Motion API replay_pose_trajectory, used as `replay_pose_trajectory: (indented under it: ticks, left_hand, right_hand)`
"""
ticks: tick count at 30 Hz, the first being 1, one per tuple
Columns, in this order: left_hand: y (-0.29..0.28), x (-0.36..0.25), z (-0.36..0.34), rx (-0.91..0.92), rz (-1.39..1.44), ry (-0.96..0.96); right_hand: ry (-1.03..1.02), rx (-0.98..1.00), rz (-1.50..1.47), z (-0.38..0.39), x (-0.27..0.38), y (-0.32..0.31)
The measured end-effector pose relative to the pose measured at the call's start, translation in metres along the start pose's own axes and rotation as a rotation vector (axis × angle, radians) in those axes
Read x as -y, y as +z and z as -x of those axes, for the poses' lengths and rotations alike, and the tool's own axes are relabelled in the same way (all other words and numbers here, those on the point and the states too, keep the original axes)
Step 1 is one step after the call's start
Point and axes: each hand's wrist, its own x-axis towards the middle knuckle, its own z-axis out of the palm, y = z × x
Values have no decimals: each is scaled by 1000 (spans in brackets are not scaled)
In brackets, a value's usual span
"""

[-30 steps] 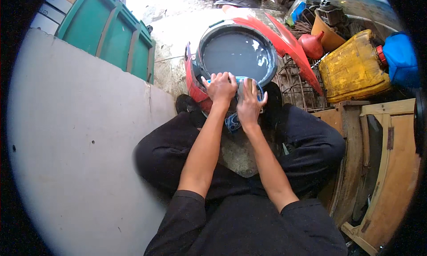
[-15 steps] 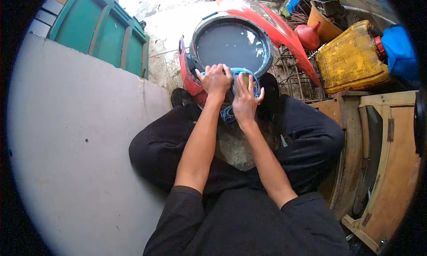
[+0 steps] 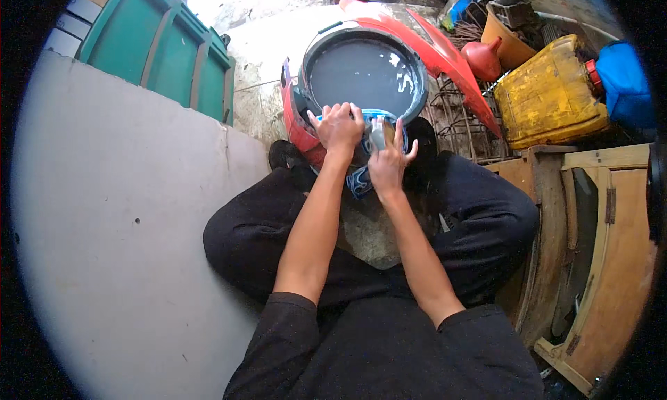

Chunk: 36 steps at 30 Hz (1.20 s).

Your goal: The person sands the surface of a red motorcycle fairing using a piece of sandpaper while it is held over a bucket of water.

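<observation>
A black bucket (image 3: 303, 70) of dark grey liquid stands in front of me, between my feet. At its near rim is a blue-and-black patterned piece (image 3: 359, 182), curved and partly hidden by my hands; its exact kind is unclear. My left hand (image 3: 339, 130) is closed over the left part of that piece, knuckles up, thumb toward the right. Beside it, my right hand (image 3: 389, 165) presses a small grey-and-tan pad (image 3: 377, 135) against the piece with its fingers. Its outer fingers stick out to the right.
Red plastic body panels (image 3: 451, 53) lie behind and around the bucket. On the right are a yellow jerrycan (image 3: 552, 91), a red funnel (image 3: 482, 58), a blue bag (image 3: 623, 73) and a wooden cabinet (image 3: 615, 261). A low white wall (image 3: 132, 212) runs along my left, beside green panels (image 3: 170, 53).
My right hand has shifted slightly down and its fingers are more bent, showing more of the pad. The liquid's reflections have changed. My left hand stays on the blue piece.
</observation>
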Motion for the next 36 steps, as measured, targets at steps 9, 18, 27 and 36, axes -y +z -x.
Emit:
replay_pose_trajectory:
  ticks: [9,18,27,36]
  left_hand:
    - [0,-4,-1,-32,16,11]
    - [4,-1,0,-80,36,9]
    - [0,-1,0,-71,42,2]
    - [1,0,0,-72,36,1]
  right_hand:
    - [-68,-35,-133,16,-16,5]
    - [247,-258,-405,2,-12,-35]
    - [799,289,-1061,-8,-3,-71]
    - [958,161,-2047,-12,-20,-45]
